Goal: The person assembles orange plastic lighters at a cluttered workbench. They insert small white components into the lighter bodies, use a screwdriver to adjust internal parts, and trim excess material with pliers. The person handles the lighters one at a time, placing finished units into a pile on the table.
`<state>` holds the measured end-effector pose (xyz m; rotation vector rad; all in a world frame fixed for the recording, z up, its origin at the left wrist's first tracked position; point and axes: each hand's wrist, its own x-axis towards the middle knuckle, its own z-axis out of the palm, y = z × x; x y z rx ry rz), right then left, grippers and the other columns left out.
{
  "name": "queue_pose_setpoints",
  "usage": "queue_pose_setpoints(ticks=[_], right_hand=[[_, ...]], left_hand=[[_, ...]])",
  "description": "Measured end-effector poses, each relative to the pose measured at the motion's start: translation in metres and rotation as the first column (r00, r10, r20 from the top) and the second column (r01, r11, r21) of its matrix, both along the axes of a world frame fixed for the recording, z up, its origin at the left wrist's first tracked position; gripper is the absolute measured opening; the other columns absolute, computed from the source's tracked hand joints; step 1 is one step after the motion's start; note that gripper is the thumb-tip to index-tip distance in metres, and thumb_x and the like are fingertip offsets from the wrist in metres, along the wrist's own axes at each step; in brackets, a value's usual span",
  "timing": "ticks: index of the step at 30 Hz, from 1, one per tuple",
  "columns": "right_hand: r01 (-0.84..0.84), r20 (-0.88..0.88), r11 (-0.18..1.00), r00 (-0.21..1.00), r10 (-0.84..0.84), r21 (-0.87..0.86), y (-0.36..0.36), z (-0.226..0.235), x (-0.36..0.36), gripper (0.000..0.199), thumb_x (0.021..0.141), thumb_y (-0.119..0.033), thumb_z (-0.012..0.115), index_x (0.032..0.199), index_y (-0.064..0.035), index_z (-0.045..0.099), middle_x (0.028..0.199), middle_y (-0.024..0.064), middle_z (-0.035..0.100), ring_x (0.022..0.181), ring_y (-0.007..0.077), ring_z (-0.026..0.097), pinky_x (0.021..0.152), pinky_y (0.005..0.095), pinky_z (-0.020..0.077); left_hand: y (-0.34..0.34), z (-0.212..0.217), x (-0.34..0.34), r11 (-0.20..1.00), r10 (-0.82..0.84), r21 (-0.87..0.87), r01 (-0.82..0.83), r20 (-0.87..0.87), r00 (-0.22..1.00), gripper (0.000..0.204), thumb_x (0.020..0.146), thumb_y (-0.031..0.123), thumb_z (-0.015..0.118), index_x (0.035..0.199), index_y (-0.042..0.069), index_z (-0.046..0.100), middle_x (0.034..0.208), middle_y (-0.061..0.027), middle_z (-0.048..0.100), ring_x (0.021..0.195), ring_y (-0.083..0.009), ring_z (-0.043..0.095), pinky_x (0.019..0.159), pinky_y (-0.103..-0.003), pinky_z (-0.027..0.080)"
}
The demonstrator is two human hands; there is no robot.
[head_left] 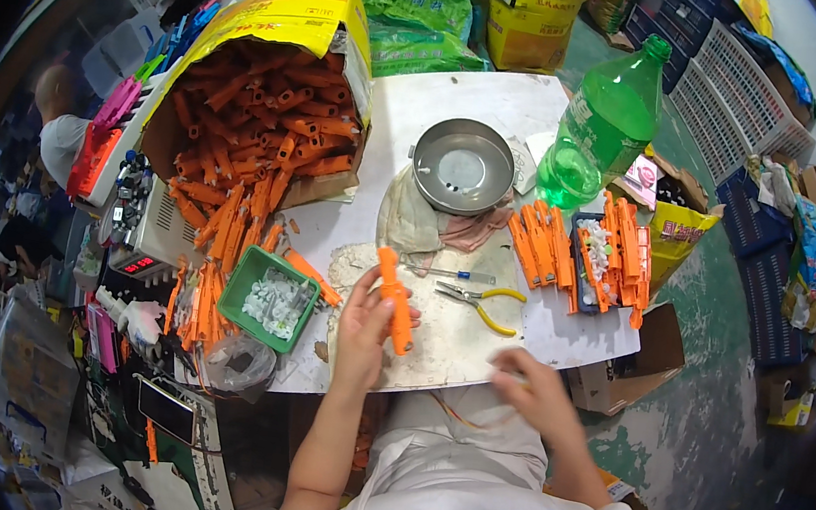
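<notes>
Your L hand: 1, palm up, fingers closed round a pc.; item gripped = orange plastic housing, long, narrow, held upright w/ slight tilt, above the front of the worktop.

Your R hand: 1, blurred, nr the front edge, fingers curled; can't tell if they hold anything. Thin wires across your lap, to its left.

Under & beyond your hands: worn pale mat, 1. On it, just fwd of the R hand: pliers, yellow-handled, 1; screwdriver, blue-handled, 1, lying crosswise behind the pliers.

Further fwd: round metal bowl, 1, a few small bits inside, next to crumpled cloth, 1.

To your L: green plastic bin, 1, w/ small white parts, qty. many. Loose orange housings, heap, behind/beside the bin. Yellow carton, 1, on its side, mouth twd you, full of same-type housings.

To your R: orange housings in a row, several; next to them a dark tray, 1, w/ white parts & more orange pcs. Behind: green clear bottle, 1, large, upright, capped.
</notes>
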<state>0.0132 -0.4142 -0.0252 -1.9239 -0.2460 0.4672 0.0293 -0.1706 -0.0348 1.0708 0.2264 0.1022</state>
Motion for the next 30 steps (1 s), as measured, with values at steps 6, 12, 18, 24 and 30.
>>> queue_pose_setpoints(ticks=[6,12,18,24,30], right_hand=[[0.176,0.408,0.74,0.901,0.144,-0.649,-0.062,0.017,-0.013,0.025,0.077,-0.026,0.07,0.087,-0.0042,0.065,0.088,0.0093,0.063,0.094,0.0283,0.057,0.082,0.0395,0.0451],[0.087,0.646,0.906,0.729,0.226,-0.415,0.014,-0.023,0.057,0.027,0.077,-0.021,0.07,0.092,-0.0019,0.057,0.112,0.0141,0.053,0.103,0.0306,0.051,0.087,0.0395,0.0423],[0.002,0.623,0.824,0.657,0.426,-0.566,0.024,-0.044,0.078,0.024,0.077,-0.015,0.064,0.093,0.0013,0.056,0.106,0.0149,0.052,0.099,0.0302,0.049,0.085,0.0391,0.0414],[0.04,0.638,0.847,0.677,0.366,-0.529,0.027,-0.041,0.075,0.018,0.083,-0.011,0.057,0.09,0.0045,0.053,0.094,0.0164,0.051,0.093,0.0278,0.05,0.085,0.0371,0.0412],[0.171,-0.116,0.867,0.984,-0.132,0.467,0.02,-0.041,0.055,0.036,0.095,-0.026,0.05,0.066,-0.0047,0.05,0.123,0.0113,0.049,0.093,0.0182,0.047,0.087,0.0334,0.0372]], left_hand=[[0.019,-0.016,-0.017,0.999,0.006,0.048,-0.001,-0.09,0.996,0.034,0.096,0.022,0.052,0.122,0.002,0.044,0.094,-0.0097,0.06,0.081,-0.0185,0.065,0.076,-0.033,0.056],[-0.011,-0.016,-0.021,0.974,-0.14,0.173,0.148,-0.054,0.989,0.027,0.096,0.025,0.052,0.11,0.001,0.053,0.085,-0.0066,0.061,0.082,-0.0167,0.063,0.08,-0.032,0.051],[0.002,0.003,-0.032,0.985,-0.175,-0.005,0.175,-0.051,0.983,0.031,0.097,0.028,0.049,0.115,0.003,0.052,0.087,-0.0082,0.061,0.081,-0.0185,0.063,0.077,-0.032,0.052],[0.009,-0.01,-0.033,0.967,-0.202,-0.158,0.2,0.0,0.979,0.035,0.096,0.036,0.049,0.109,0.004,0.052,0.084,-0.0079,0.06,0.08,-0.0199,0.064,0.075,-0.032,0.052],[0.003,-0.006,-0.032,0.923,-0.214,-0.333,0.194,-0.024,0.977,0.036,0.095,0.038,0.048,0.106,0.004,0.053,0.087,-0.0072,0.059,0.08,-0.0203,0.064,0.075,-0.032,0.053]])
